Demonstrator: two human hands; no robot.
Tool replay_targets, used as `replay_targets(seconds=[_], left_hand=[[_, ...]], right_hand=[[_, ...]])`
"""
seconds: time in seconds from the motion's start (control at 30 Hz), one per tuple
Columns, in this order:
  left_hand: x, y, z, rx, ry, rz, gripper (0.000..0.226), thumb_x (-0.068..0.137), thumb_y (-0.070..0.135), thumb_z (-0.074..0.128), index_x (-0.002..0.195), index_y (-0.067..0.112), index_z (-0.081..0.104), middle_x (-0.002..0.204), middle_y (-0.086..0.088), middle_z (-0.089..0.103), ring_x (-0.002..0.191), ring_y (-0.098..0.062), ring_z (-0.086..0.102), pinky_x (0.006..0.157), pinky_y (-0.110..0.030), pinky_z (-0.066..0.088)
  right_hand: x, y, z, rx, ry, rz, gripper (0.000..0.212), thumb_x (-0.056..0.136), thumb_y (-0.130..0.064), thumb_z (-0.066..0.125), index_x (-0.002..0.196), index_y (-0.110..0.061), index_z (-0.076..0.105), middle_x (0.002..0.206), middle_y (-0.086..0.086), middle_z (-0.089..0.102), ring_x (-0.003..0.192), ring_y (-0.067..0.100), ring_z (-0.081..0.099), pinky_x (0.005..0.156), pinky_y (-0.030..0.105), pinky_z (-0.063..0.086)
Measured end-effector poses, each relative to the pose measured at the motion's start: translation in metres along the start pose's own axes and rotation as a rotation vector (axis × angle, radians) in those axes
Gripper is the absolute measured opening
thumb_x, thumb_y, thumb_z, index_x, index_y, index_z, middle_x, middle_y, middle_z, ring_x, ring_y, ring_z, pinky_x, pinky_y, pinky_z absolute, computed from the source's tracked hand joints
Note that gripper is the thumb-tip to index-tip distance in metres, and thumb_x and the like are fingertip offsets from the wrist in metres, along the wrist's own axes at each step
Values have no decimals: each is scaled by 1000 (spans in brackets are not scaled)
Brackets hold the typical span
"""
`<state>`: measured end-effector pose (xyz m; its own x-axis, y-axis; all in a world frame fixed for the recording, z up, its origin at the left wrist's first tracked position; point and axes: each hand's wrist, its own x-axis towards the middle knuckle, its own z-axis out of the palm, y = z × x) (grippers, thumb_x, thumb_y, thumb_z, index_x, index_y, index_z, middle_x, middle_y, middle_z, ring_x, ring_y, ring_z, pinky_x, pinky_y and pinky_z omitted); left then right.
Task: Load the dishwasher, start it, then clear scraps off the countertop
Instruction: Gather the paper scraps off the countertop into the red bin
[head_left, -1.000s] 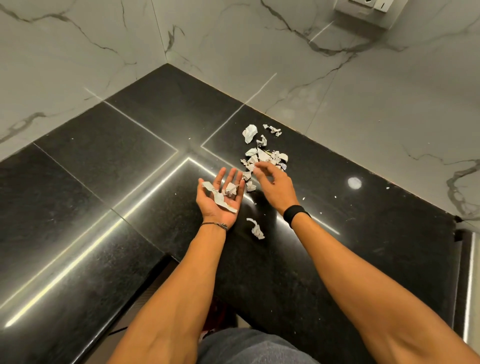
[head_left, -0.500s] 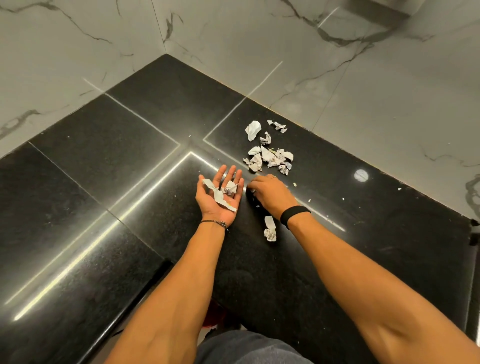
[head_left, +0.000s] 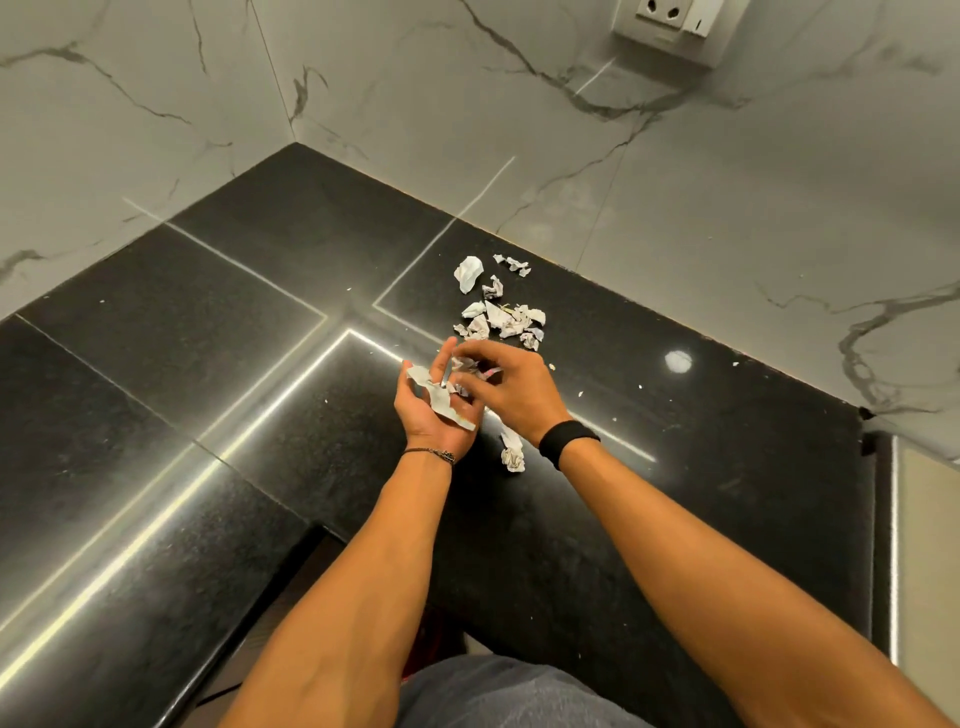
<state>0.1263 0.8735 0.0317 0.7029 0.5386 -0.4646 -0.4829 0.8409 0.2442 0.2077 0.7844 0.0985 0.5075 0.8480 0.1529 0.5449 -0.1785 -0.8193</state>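
Several crumpled white paper scraps (head_left: 506, 319) lie in a heap on the black countertop (head_left: 208, 364) near the back wall. My left hand (head_left: 423, 418) is held palm up just in front of the heap, with a long torn scrap (head_left: 441, 402) and smaller bits lying across the palm. My right hand (head_left: 519, 389) hovers over the left fingers, its fingertips curled and pinching small scraps above the palm. Another crumpled scrap (head_left: 511, 449) lies on the counter under my right wrist.
Marble walls meet in a corner behind the counter. A wall socket (head_left: 670, 26) sits at the top right. Tiny crumbs (head_left: 639, 386) dot the counter to the right of my hands. The counter's front edge runs below my forearms.
My right hand has gone from the heap, down to the counter, and now up over the left palm with small scraps. The left hand has stayed palm up.
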Motion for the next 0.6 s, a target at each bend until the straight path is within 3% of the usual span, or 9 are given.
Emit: replay_targets(seconds=[0.1,0.17,0.27,0.4,0.5,0.6], left_hand=[[-4,-6,2,-26,-35,-12,70,97,61,37,139,8,57,143,-20,57,136,-36,52,119,-50,33],[-10,-7,4,-36,-48,-11,67,98,60,36,134,9,61,143,-20,57,132,-37,55,116,-51,38],[-20,-6,2,-37,-41,-22,64,98,58,37,129,9,64,137,-20,61,125,-37,60,113,-50,41],[-29,-4,-3,-21,-43,-31,65,100,58,35,139,11,56,139,-18,61,123,-37,62,99,-49,53],[-34,-5,-10,-49,-26,-47,66,100,57,35,141,9,55,141,-20,58,128,-40,58,110,-51,43],[-37,-6,-15,-41,-10,-61,67,100,59,37,138,8,56,141,-20,58,130,-40,56,111,-51,43]], right_hand=[[-7,-10,4,-161,-49,-40,34,83,-31,79,115,-24,72,98,-9,69,94,16,57,81,29,45],[-11,-10,4,-166,-22,-29,34,83,-34,79,115,-26,73,97,-13,66,96,17,52,79,26,42],[-19,-5,-2,-89,68,39,24,88,-35,72,111,-27,73,100,-9,71,98,17,56,85,32,48],[-31,8,-12,-121,119,106,18,96,-35,63,109,-27,72,105,-13,72,95,9,60,86,34,50],[-47,19,-12,-191,83,182,20,94,-32,65,112,-23,71,109,-8,71,94,11,62,89,35,50],[-65,31,-5,-256,8,273,31,89,-29,72,119,-22,69,116,-3,70,100,17,63,93,37,50]])
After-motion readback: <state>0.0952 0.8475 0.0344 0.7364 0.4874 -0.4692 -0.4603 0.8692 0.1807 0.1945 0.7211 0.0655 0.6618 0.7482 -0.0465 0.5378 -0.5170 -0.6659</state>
